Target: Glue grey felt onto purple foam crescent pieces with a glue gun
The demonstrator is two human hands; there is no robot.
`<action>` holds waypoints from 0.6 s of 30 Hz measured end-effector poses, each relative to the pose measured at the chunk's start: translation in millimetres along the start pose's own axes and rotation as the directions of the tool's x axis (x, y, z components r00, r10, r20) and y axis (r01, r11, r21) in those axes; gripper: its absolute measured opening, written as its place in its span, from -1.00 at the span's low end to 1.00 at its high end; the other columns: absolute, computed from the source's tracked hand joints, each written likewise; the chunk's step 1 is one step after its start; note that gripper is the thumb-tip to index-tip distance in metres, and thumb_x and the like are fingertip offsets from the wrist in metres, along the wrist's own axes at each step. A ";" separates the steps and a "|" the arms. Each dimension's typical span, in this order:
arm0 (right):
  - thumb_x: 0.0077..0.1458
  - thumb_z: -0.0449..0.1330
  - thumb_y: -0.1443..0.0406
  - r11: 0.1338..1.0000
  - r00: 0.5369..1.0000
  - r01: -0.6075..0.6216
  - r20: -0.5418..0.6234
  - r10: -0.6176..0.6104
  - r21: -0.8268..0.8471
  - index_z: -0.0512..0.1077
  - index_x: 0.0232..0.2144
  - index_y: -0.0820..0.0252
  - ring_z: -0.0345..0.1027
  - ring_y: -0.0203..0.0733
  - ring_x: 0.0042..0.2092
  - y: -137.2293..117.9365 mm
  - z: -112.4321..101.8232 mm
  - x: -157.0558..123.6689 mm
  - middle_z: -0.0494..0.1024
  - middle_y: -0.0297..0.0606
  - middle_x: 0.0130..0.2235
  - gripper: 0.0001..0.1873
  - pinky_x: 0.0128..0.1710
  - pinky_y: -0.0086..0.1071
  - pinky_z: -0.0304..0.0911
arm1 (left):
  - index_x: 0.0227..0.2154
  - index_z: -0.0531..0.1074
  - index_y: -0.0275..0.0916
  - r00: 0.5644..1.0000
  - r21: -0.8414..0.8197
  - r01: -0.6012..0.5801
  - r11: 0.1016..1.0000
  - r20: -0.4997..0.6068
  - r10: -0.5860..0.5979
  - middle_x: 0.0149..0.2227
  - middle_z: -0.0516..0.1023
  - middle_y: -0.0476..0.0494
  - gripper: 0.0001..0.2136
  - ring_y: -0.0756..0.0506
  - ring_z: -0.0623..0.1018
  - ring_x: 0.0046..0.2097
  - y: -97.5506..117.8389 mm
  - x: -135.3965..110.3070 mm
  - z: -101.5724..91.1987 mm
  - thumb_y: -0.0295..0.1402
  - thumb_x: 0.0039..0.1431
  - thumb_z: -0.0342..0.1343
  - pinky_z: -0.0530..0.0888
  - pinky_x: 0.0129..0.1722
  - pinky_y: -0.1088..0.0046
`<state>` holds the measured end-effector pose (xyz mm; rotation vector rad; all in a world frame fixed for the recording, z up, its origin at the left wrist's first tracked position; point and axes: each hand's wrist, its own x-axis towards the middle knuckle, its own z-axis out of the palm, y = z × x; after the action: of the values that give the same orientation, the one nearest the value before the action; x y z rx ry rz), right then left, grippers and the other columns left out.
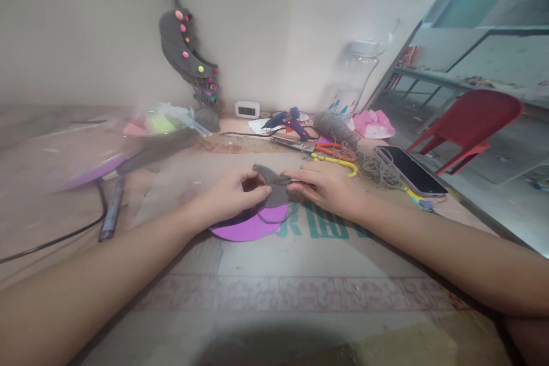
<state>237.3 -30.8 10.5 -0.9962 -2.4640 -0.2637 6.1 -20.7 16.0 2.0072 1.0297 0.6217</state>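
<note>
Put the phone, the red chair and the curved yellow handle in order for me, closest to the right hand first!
In the head view, from the right hand:
1. Curved yellow handle: just beyond the hand, on the table.
2. Phone: farther over to the right, on the table.
3. Red chair: farthest, off past the table's right edge.

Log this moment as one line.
left hand: holding purple piece | right hand: at its gray covering | behind: glue gun, scissors | right side: phone
</note>
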 end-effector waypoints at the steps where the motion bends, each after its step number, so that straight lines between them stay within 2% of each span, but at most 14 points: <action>1: 0.21 0.06 0.14 1.000 1.000 -0.001 -0.003 0.001 0.007 0.49 -0.09 0.15 0.38 -0.26 -0.35 -0.3 -0.5 0.3 0.55 -0.23 -0.36 -0.66 -0.38 -0.45 0.17 | -0.48 0.42 -0.25 1.000 -0.008 -0.007 1.000 0.001 0.007 -0.47 0.46 -0.03 -0.79 -0.04 0.43 -0.37 0.2 -0.1 0.1 -0.21 0.07 0.03 0.34 -0.32 0.44; 12: 0.21 0.07 0.16 0.999 1.000 0.010 -0.021 -0.010 0.039 0.50 -0.10 0.18 0.39 -0.26 -0.35 1.2 1.2 0.8 0.55 -0.21 -0.36 -0.66 -0.38 -0.45 0.19 | -0.44 0.41 -0.27 0.999 -0.057 0.035 0.998 0.023 -0.034 -0.47 0.45 -0.04 -0.78 -0.03 0.43 -0.39 -1.8 0.0 1.3 -0.19 0.07 0.04 0.35 -0.36 0.47; 18: 0.23 0.05 0.16 1.000 1.000 0.012 -0.023 -0.012 0.017 0.51 -0.10 0.17 0.39 -0.26 -0.36 0.3 1.5 0.5 0.55 -0.22 -0.37 -0.67 -0.39 -0.45 0.18 | -0.43 0.42 -0.26 0.997 -0.026 0.065 0.998 0.031 -0.064 -0.47 0.48 -0.05 -0.73 -0.04 0.44 -0.41 -5.4 1.3 0.7 -0.14 0.08 0.03 0.36 -0.37 0.45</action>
<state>236.7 -29.7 9.4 -0.9660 -2.4479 -0.2560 4.9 -17.9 11.3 1.9467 1.0585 0.5663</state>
